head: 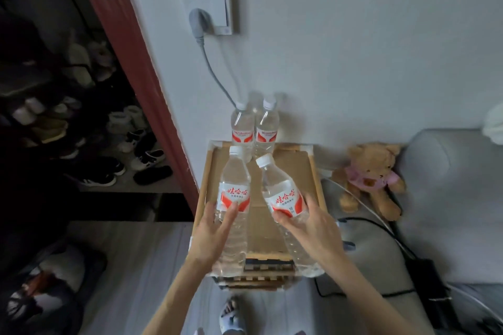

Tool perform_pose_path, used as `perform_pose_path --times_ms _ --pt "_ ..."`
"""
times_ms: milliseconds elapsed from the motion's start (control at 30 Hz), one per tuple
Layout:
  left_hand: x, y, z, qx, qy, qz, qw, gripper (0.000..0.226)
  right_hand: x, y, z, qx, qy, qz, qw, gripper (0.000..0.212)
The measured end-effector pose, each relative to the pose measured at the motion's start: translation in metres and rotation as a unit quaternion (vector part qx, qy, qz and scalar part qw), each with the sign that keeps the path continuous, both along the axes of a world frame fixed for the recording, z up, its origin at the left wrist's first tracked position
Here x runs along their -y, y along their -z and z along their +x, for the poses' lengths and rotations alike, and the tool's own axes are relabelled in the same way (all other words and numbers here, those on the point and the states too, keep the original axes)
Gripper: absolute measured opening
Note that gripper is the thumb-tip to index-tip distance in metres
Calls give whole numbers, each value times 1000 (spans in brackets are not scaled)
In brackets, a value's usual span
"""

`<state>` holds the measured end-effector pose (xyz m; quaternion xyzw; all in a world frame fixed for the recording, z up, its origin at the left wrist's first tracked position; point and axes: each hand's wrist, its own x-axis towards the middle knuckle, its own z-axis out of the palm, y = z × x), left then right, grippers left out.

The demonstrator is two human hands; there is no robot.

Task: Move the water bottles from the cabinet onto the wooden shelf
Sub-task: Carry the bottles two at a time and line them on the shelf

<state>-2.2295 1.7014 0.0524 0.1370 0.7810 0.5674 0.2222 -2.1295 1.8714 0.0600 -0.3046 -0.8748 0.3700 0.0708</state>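
My left hand [215,234] grips a clear water bottle [234,187] with a red and white label and a white cap. My right hand [313,231] grips a second such bottle [283,196], tilted with its cap toward the left. Both bottles hang over the wooden shelf [315,179], whose top is lined with cardboard. Two more bottles stand upright side by side at the shelf's back edge against the wall: the left standing bottle [241,128] and the right standing bottle [266,128].
A wall socket [206,4] with a grey plug and cable hangs above the shelf. A teddy bear [371,179] and black cables lie on a grey sofa [441,198] to the right. A dark shoe rack [89,128] stands left behind a red door frame. My slippered foot [231,318] is below.
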Motion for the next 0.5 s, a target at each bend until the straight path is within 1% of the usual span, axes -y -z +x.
perform_pose_path --times_ms 33,67,100,133,267,333,367,467,500 --pt "-4 2 -13 -1 6 -3 1000 30 -5 1 -11 -2 7 -14 1000 57" --pt "-8 5 -24 -3 14 -7 1000 42 -10 4 -21 -14 19 -42 999 53" --pt "-12 7 -34 -2 19 -11 1000 56 -16 9 -29 -30 33 -75 996 52" --pt "-16 10 -44 -1 21 -9 1000 62 -22 14 -37 -43 45 -101 993 53" --pt "-33 23 -71 12 13 -4 1000 53 -49 32 -64 -78 83 -159 981 65" --pt "-44 27 -80 9 3 -12 1000 52 -65 38 -77 -94 84 -172 977 65" --pt "-49 29 -85 9 -2 -16 1000 53 -73 40 -83 -101 78 -175 976 65" --pt "-64 38 -101 17 -7 -27 999 71 -96 46 -101 -116 60 -186 974 68" --pt "-70 40 -105 12 -9 -25 1000 67 -103 48 -106 -124 58 -194 971 72"
